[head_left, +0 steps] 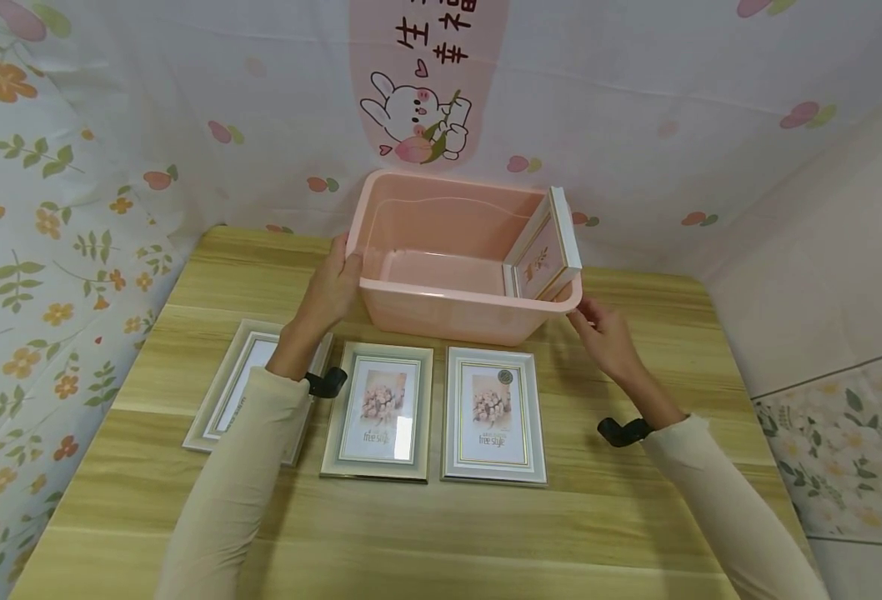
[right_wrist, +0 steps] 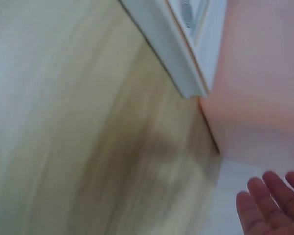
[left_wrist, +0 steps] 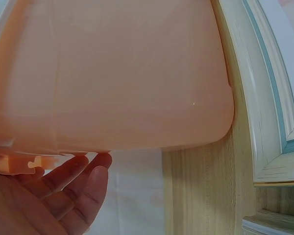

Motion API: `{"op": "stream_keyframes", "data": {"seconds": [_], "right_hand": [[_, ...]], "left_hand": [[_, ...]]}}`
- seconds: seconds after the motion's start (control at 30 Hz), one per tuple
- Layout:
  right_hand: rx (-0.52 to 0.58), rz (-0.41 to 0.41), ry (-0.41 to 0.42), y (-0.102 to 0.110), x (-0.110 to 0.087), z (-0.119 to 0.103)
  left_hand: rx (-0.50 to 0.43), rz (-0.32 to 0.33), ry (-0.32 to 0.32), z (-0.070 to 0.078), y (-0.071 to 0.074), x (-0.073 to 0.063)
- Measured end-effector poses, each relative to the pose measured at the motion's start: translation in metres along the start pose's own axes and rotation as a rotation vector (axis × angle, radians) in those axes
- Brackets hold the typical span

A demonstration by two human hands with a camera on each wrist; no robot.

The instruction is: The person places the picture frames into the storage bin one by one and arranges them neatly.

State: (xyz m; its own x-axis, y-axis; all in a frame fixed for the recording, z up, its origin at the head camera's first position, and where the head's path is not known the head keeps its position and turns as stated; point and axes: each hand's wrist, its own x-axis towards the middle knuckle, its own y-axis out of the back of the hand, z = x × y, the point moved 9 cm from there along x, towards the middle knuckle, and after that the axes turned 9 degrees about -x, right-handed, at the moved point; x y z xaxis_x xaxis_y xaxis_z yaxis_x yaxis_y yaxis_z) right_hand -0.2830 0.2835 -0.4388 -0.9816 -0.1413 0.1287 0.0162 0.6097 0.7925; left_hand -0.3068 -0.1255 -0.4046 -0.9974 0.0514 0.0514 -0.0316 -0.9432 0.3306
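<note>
A pink plastic storage bin [head_left: 441, 315] stands at the back of the wooden table. My left hand [head_left: 327, 290] grips its left front corner, fingers beneath the rim and against the outer wall, as the left wrist view shows. At the right front corner, my right hand [head_left: 608, 340] has its fingertips close under the rim; in the right wrist view its fingers look straight and slightly spread. Inside the bin, a white picture frame [head_left: 567, 229] leans at the right end, its top above the rim.
In front of the bin lie a gold-edged picture frame [head_left: 336, 417], a silver-white picture frame [head_left: 453, 417] and, partly under my left forearm, a tilted picture frame [head_left: 223, 375]. A printed cloth [head_left: 261, 100] hangs behind the table [head_left: 636, 517].
</note>
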Motion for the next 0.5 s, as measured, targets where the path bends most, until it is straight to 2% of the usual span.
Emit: {"op": "stream_keyframes", "data": {"seconds": [0.5], "right_hand": [[0.019,-0.33,0.086,-0.055,-0.019,-0.005]], "left_hand": [[-0.02,-0.001,-0.006,-0.002,0.0,0.001]]}}
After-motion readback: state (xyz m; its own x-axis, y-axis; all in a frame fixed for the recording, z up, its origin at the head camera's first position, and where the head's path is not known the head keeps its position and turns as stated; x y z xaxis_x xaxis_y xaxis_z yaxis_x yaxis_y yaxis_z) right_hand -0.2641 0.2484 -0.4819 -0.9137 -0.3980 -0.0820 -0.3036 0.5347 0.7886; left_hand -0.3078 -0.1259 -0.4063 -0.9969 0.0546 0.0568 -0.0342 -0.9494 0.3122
